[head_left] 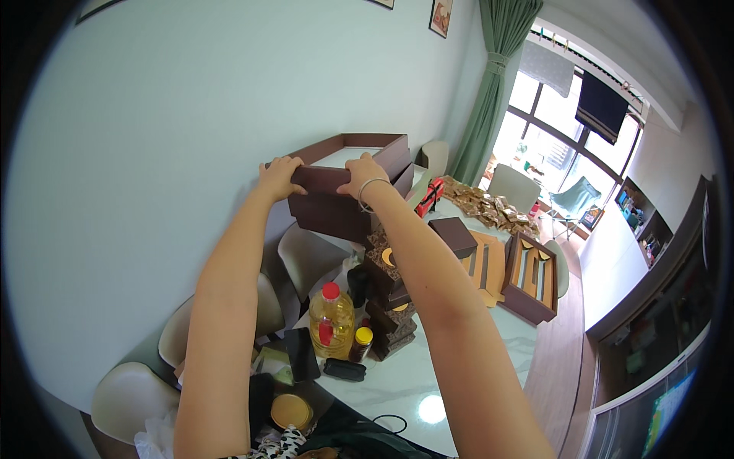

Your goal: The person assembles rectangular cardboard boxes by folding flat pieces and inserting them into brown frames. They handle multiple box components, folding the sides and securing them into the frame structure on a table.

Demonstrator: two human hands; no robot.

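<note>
Both my arms reach up and forward to a stack of dark brown open boxes [348, 206] piled high above the table. My left hand [280, 176] grips the near rim of the top box at its left corner. My right hand [365, 172], with a thin bracelet on the wrist, holds the same rim further right. The top box [359, 153] is a shallow tray with a pale inside. Under it stand several patterned brown boxes [390, 306] in a leaning stack.
A white marble table [413, 375] bears an oil bottle with a red cap [331, 321], a small jar with a yellow lid [361, 344], a black case [344, 369], a brown cube box [453, 236], an open compartment box [529, 279] and a heap of small packets [482, 205]. White chairs [302, 260] line the wall side.
</note>
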